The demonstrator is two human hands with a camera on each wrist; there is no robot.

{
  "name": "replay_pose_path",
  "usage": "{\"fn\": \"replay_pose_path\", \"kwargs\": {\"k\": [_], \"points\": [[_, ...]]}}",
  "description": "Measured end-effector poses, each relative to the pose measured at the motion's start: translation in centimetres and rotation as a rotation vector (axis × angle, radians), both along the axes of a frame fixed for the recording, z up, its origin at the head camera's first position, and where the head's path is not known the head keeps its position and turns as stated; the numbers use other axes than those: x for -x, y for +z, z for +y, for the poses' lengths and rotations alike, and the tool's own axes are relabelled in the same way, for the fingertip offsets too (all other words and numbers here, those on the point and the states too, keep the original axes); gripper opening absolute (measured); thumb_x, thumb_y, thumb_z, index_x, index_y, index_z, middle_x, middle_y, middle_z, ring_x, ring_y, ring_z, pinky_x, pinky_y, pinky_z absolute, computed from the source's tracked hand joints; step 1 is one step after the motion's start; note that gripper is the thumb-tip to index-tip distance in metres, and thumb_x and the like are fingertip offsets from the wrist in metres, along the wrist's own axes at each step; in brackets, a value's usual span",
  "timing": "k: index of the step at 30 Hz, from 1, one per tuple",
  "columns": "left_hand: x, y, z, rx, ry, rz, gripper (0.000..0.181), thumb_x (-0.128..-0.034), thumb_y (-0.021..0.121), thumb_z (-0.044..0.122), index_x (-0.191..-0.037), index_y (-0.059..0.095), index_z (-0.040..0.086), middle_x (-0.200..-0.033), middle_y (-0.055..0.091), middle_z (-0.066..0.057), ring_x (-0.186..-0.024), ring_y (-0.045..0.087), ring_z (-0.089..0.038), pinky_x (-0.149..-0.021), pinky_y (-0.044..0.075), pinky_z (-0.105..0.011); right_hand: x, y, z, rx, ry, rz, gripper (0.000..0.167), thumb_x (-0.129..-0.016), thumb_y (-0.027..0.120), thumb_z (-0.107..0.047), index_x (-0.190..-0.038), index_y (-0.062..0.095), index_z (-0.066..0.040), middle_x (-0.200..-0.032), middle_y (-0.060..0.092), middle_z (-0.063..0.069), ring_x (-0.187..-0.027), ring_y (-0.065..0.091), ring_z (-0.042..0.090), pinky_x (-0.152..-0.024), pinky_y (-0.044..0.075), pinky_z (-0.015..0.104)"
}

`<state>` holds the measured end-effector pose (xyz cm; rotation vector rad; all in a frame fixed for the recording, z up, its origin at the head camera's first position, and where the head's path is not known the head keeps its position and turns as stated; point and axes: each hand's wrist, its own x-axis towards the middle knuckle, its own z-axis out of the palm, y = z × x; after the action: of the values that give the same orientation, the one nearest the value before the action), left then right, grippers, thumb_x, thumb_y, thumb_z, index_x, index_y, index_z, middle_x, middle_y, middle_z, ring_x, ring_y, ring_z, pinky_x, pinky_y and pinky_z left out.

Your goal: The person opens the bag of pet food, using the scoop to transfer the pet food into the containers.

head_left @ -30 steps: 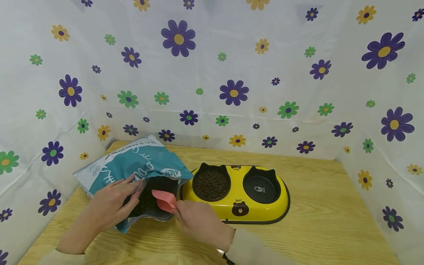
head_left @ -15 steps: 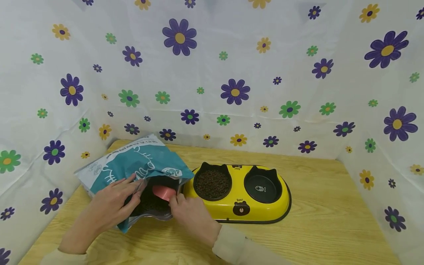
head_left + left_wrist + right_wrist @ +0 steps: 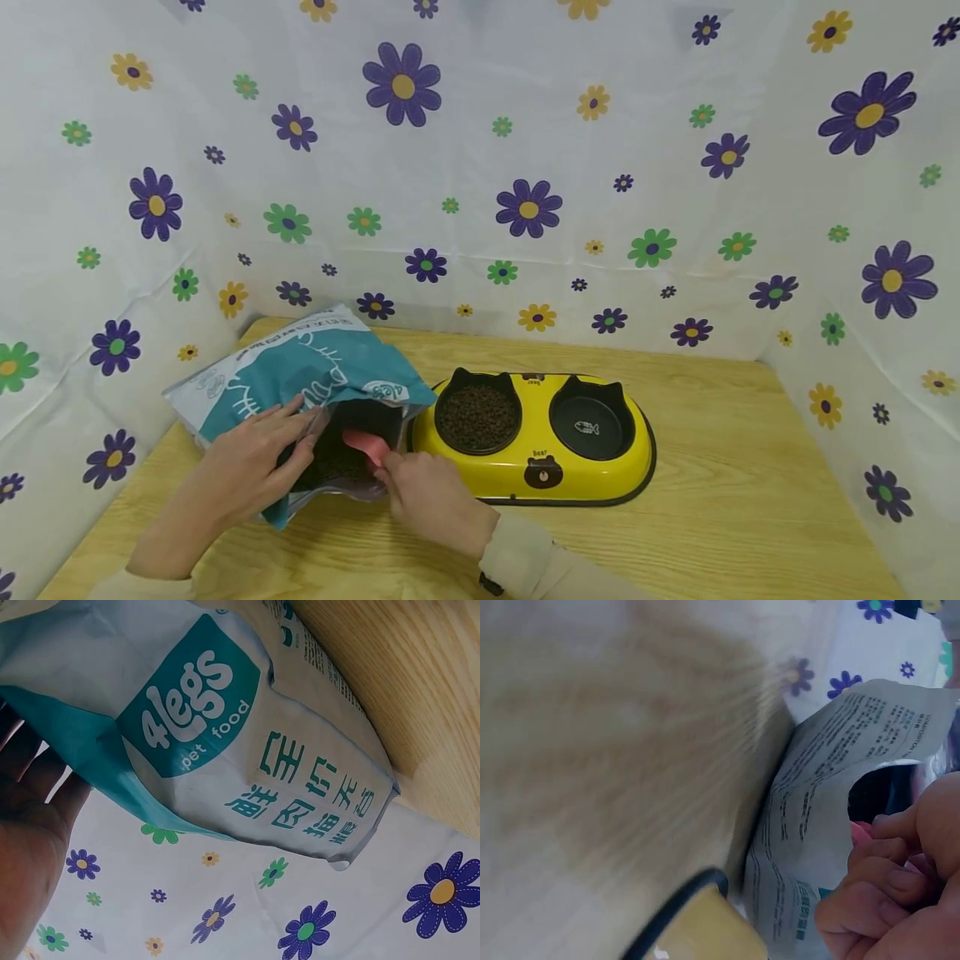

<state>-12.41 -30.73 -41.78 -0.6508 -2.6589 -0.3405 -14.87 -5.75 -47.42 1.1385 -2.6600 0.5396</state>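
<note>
A teal and white pet food bag [image 3: 300, 367] lies tilted at the left of the table, its mouth facing the front right. My left hand [image 3: 262, 454] grips the bag's edge, fingers over the outside and thumb at the opening; in the left wrist view its fingers [image 3: 37, 769] pass partly behind the bag. Inside the dark mouth, brown kibble is faintly visible. My right hand [image 3: 435, 500] holds a pink scoop [image 3: 363, 443] by its handle, the scoop's head inside the bag. In the right wrist view curled fingers [image 3: 881, 877] hide most of the scoop.
Right of the bag stands a yellow double feeder [image 3: 532, 483]. Its left black bowl [image 3: 480, 454] holds brown kibble; the right black bowl [image 3: 592, 446] shows a fish print on its bottom. Flowered white cloth [image 3: 465, 150] walls in the wooden table [image 3: 720, 467].
My right hand has shifted left with the scoop, which sits farther into the bag and has turned. The left hand and the bag have stayed in place.
</note>
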Motion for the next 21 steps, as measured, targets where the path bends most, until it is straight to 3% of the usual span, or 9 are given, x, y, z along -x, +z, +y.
{"fn": "replay_pose_path", "kwargs": {"k": [5,10,12,19,21], "points": [[0.0,0.1,0.1,-0.005,0.005,-0.007,0.036,-0.0938,0.068,0.016,-0.129,0.072,0.008,-0.127,0.073,-0.016,-0.119,0.068,-0.043,-0.094,0.053,-0.064,-0.1,0.0,-0.2,0.131,-0.015,-0.226,0.028,-0.106,0.056,-0.022,-0.080,0.062,-0.014,-0.058,0.041,-0.010,-0.048,0.039,0.000,-0.045,0.030,0.013],[0.1,0.3,0.3,-0.003,-0.007,0.043,0.032,-0.0904,0.070,0.014,-0.121,0.076,0.007,-0.120,0.076,-0.014,-0.115,0.071,-0.039,-0.092,0.056,-0.060,-0.3,0.0,-0.3,0.364,-0.038,-0.557,0.031,-0.107,0.052,-0.021,-0.079,0.062,-0.011,-0.058,0.039,-0.008,-0.048,0.036,0.003,-0.046,0.029,0.016],[0.4,0.5,0.5,0.001,-0.007,0.068,0.028,-0.0888,0.070,0.014,-0.115,0.077,0.008,-0.115,0.078,-0.013,-0.112,0.073,-0.037,-0.089,0.058,-0.058,-0.3,-0.1,-0.3,0.432,-0.039,-0.635,0.033,-0.107,0.051,-0.020,-0.077,0.060,-0.011,-0.056,0.038,-0.008,-0.046,0.033,0.004,-0.045,0.027,0.018],[1.3,1.5,1.7,-0.028,0.078,0.062,0.032,-0.0890,0.073,0.020,-0.118,0.077,0.007,-0.109,0.079,-0.015,-0.098,0.076,-0.036,-0.077,0.061,-0.056,-0.2,-0.3,-0.3,0.461,-0.045,-0.621,0.036,-0.107,0.052,-0.019,-0.073,0.056,-0.012,-0.055,0.035,-0.010,-0.044,0.031,0.002,-0.044,0.024,0.017],[1.3,1.7,2.0,-0.027,0.093,0.085,0.027,-0.0873,0.075,0.020,-0.111,0.080,0.009,-0.102,0.080,-0.014,-0.090,0.077,-0.033,-0.069,0.062,-0.051,-0.2,-0.3,-0.3,0.464,-0.047,-0.625,0.034,-0.107,0.052,-0.019,-0.075,0.058,-0.011,-0.055,0.036,-0.010,-0.044,0.032,0.002,-0.043,0.024,0.017]]}}
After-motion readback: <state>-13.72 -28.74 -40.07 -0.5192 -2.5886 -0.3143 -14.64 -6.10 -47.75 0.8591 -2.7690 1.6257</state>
